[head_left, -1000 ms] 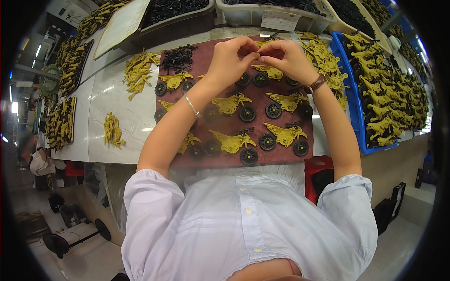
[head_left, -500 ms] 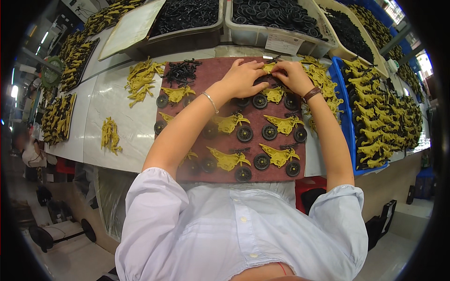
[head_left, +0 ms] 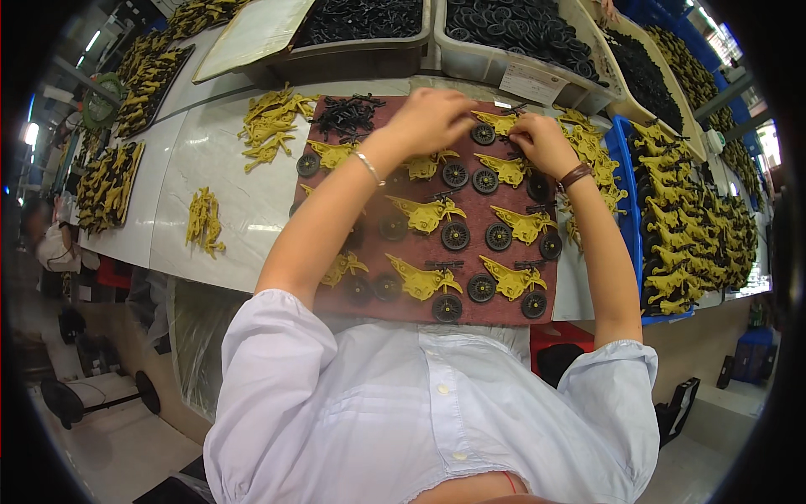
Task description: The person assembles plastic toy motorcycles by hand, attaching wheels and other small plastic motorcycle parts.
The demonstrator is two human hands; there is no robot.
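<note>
On the dark red mat (head_left: pixel 336 290) lie rows of yellow toy motorcycle bodies (head_left: pixel 421 214) with black wheels (head_left: pixel 455 235) and small black parts beside them. My left hand (head_left: pixel 432 120) is over the far part of the mat, its fingers bent and smeared by motion; whether it holds anything is hidden. At the far right corner of the mat my right hand (head_left: pixel 544 143) has its fingers pinched close to a yellow body (head_left: pixel 495 123) with a wheel beside it. What sits between those fingertips is too small to name.
A heap of small black parts (head_left: pixel 346 116) rests on the mat's far left corner. Loose yellow parts (head_left: pixel 273 122) lie on the white table. Grey bins hold black parts (head_left: pixel 361 21) and wheels (head_left: pixel 520 34). A blue tray (head_left: pixel 628 193) of assembled toys stands at the right.
My left hand has drawn back leftward from the far right toy body, which now shows with a wheel beside it. My right hand stays near that body. The whole view has shifted slightly.
</note>
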